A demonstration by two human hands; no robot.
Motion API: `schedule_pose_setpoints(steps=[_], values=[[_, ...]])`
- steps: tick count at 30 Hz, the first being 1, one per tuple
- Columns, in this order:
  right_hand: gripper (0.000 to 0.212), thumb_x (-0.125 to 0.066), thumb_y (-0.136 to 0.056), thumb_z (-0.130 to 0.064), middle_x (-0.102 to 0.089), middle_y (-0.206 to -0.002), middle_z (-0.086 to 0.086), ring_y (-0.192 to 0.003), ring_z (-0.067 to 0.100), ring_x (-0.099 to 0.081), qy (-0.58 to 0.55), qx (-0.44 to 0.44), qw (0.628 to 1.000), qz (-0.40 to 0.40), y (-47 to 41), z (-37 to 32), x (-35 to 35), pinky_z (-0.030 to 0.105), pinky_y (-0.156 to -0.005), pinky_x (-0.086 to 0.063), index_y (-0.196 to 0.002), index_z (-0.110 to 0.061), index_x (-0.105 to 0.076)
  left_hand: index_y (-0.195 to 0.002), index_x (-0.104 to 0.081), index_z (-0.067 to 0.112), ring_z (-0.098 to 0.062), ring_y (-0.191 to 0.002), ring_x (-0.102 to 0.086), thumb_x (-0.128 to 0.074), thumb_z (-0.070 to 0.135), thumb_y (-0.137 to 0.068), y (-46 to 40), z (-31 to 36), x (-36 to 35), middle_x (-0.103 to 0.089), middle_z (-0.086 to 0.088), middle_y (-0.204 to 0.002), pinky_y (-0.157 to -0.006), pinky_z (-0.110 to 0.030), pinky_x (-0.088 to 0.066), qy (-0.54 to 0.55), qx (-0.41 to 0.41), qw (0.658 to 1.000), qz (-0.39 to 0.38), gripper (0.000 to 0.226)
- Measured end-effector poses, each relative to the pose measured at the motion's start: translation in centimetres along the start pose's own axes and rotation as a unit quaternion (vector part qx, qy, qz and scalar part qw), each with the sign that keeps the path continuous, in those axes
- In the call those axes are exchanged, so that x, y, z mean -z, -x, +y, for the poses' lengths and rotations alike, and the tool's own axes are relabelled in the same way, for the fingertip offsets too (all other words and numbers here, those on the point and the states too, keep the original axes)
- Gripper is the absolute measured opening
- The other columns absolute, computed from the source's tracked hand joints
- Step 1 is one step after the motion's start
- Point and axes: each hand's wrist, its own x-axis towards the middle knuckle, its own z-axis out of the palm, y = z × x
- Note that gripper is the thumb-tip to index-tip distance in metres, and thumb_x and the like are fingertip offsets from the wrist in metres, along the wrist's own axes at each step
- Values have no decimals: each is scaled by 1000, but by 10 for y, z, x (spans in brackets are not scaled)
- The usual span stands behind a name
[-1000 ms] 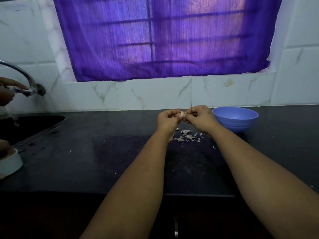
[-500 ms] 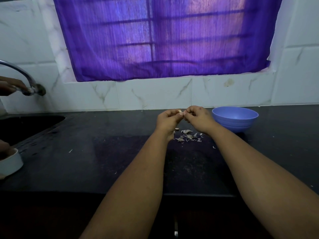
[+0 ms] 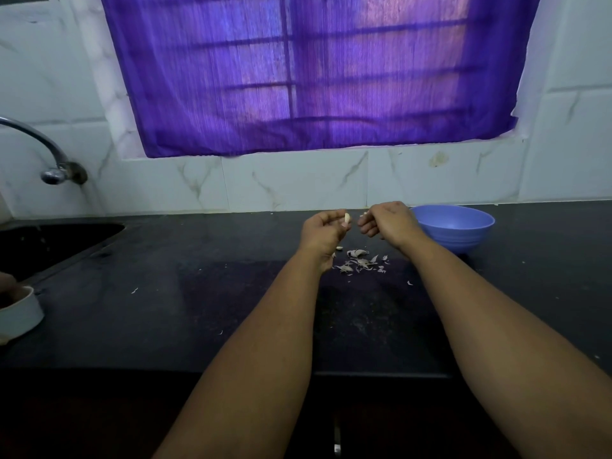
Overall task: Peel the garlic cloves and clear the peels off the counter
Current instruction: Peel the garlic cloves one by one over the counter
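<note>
Head view, looking down along two bare forearms stretched over a dark counter point(image 3: 165, 326). At the far left edge a white dish point(image 3: 20, 314) sits on the counter with part of another person's hand point(image 3: 6, 286) beside it, next to a dark sink point(image 3: 49, 243); a curved metal tap point(image 3: 53, 160) comes out of the tiled wall above. Half a second ago that other person's hand was on the tap; now the tap stands alone.

Near the middle, the left hand point(image 3: 323, 231) is raised above the counter, palm turned inward, its fingers curled and pinching a pale garlic clove point(image 3: 346, 219) at the fingertips. Just right of it, a small gap apart, the right hand point(image 3: 387, 221) is held at the same height with its fingers curled, pinching a tiny pale scrap of peel point(image 3: 364, 214). In the earlier frames the two hands met at the clove; now they are pulled apart.

Below and between the hands, a loose scatter of garlic peels point(image 3: 359, 261) lies on the counter. To the right, just behind the right wrist, stands a blue bowl point(image 3: 457, 226); its contents cannot be made out. A purple curtain point(image 3: 314, 71) covers the window above.
</note>
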Motion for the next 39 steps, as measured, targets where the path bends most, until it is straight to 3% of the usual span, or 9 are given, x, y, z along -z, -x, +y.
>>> schedule_pose_setpoints(steps=[5,8,12,16,19,23,29,33,39], values=[[25,-54,-88,-19,-73,-73,5,-70,16,-67,80,14,996,28,-2,8,6,27,-69,-54,-77,-7,-74,-113,-60,-6,-6,-77,-59,-56,-9,-90,0,-1,0,-65,-2,-85,-69,-14,-47,-24,6,1000,8,24],[6,-70,-80,-15,-71,-69,0,-74,14,-68,154,56,986,31,0,11,9,26,-74,-54,-81,-15,-76,-114,-62,-4,-4,-69,-54,-55,-5,-92,1,-1,-1,-64,0,-82,-63,-15,-43,-48,8,999,11,23],[6,-72,-76,-10,-70,-74,-1,-74,13,-64,160,83,982,52,0,12,8,23,-71,-48,-78,-15,-75,-99,-66,7,-7,-69,-50,-58,0,-92,4,0,-2,-62,1,-79,-64,-18,-42,-70,0,998,7,13],[26,-53,-82,-11,-72,-70,4,-74,20,-70,50,20,997,58,-3,8,4,31,-71,-56,-63,-13,-70,-88,-66,14,-10,-70,-49,-60,2,-91,5,0,-1,-61,1,-77,-64,-20,-42,-77,-6,997,4,14],[31,-43,-85,-14,-73,-79,10,-71,23,-68,-34,-40,998,31,-4,4,2,26,-61,-50,-76,-1,-71,-84,-66,16,-10,-69,-49,-62,4,-91,5,0,-1,-60,0,-75,-62,-21,-42,-76,-12,997,7,14],[17,-56,-84,-8,-70,-78,2,-74,15,-64,72,55,995,36,-2,9,1,24,-71,-50,-83,-16,-71,-81,-64,16,-8,-65,-48,-64,5,-90,6,1,-1,-60,1,-72,-58,-18,-40,-68,-17,997,15,14],[35,-48,-81,-9,-66,-62,7,-67,24,-60,-7,-1,999,40,-5,4,4,36,-69,-52,-51,-14,-65,-84,-65,16,-8,-63,-46,-62,6,-91,7,2,-2,-59,0,-75,-57,-18,-39,-64,-18,998,19,12],[19,-73,-81,-33,-72,-75,4,-75,20,-68,-24,13,999,18,-7,13,2,34,-76,-56,-70,-19,-70,-88,-66,14,-7,-60,-47,-61,5,-91,7,2,-1,-60,1,-72,-51,-16,-39,-68,-21,997,20,11],[6,-72,-85,-13,-68,-76,6,-70,11,-63,-129,3,991,-27,-4,14,-6,18,-65,-52,-84,-9,-68,-91,-66,8,-2,-63,-53,-65,5,-89,8,2,1,-62,2,-73,-49,-10,-42,-91,-47,995,17,5]])
